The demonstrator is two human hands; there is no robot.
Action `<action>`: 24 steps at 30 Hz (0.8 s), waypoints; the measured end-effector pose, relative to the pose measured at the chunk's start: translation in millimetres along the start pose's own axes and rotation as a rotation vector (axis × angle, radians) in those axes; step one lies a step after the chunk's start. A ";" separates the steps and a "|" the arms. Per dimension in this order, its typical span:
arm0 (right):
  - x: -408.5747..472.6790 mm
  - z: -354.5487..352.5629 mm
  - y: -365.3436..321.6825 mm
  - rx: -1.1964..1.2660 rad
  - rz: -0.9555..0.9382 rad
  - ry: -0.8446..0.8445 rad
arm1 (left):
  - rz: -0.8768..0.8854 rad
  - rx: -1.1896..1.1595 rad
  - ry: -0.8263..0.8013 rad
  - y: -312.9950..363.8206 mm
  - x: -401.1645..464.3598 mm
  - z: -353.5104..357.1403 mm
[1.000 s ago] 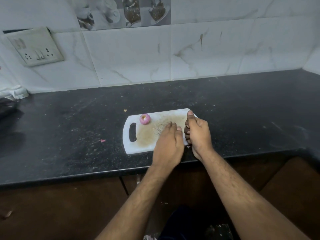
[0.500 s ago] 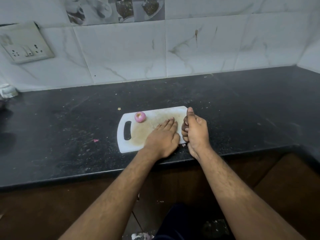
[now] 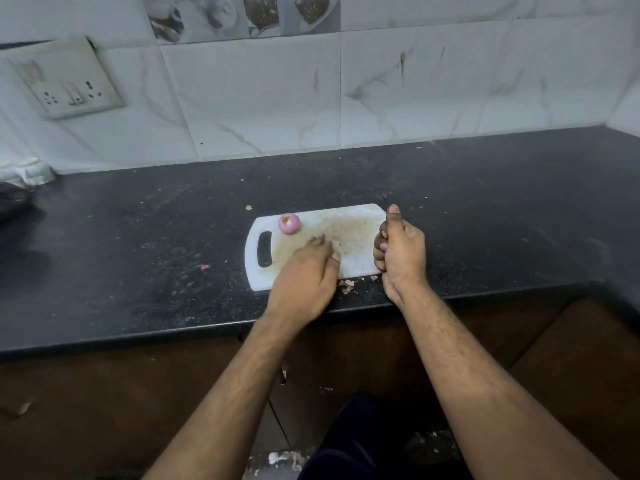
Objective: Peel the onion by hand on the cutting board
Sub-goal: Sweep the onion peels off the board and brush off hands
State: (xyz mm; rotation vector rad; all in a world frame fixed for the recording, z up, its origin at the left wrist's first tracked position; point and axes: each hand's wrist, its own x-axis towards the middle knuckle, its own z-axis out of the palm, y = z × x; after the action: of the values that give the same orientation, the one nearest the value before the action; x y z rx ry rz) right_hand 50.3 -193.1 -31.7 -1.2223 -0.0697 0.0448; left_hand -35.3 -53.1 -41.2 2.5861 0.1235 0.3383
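Head view, taken nearest first with the cutting board [image 3: 349, 216] as the reference. Nearest of all, short of the board's front edge, a small scatter of peel scraps [image 3: 348, 285] lies on the dark bench [image 3: 138, 237], between the two wrists. The left hand [image 3: 306, 271] lies palm down over the board's front portion with fingers extended and close together, pointing toward the board's stained centre; it holds nothing. The right hand [image 3: 400, 252] stands at the board's right end, fingers curled into a fist and thumb raised; whether it encloses gathered peel cannot be told. The onion [image 3: 289, 223] sits on the board's far edge, near the handle slot, apart from both hands; its surface shows smooth pink with a brown spot on top, and no loose papery skin is visible. Assessment: the peeling itself appears done or very nearly so, and the step in hand reads as sweeping residue off the board. To do this well, keep the left palm flat and low and draw the fragments in one direction toward the right end, where the right hand can receive them, rather than off the front edge where scraps already lie. Keep the sweep clear of the onion; being round and unsupported, it would likely roll off the far edge if nudged. Beyond the board, a socket plate [image 3: 65, 81] is fixed on the tiled wall.
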 end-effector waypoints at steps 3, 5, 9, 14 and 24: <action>-1.1 -0.1 0.6 -0.010 -0.001 -0.010 | -0.120 0.208 -0.089 -4.8 12.8 7.2; 0.0 0.2 1.0 -0.017 0.005 -0.021 | -0.143 0.292 -0.108 2.7 14.7 16.2; 6.6 -0.4 1.0 -0.002 0.045 -0.036 | -0.128 0.275 -0.173 31.7 22.0 30.4; 7.3 -3.5 1.9 0.028 0.042 -0.027 | -0.078 -0.017 -0.171 55.7 22.9 33.8; 4.1 -4.5 -2.4 0.047 0.054 -0.012 | -0.076 -0.206 0.149 14.3 -27.9 -2.2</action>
State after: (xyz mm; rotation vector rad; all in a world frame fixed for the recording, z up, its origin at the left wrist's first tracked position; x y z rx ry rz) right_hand 54.7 -197.8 -30.8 -1.1774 -0.0455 0.1001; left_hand -62.5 -68.5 -38.1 2.3452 0.2267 0.4893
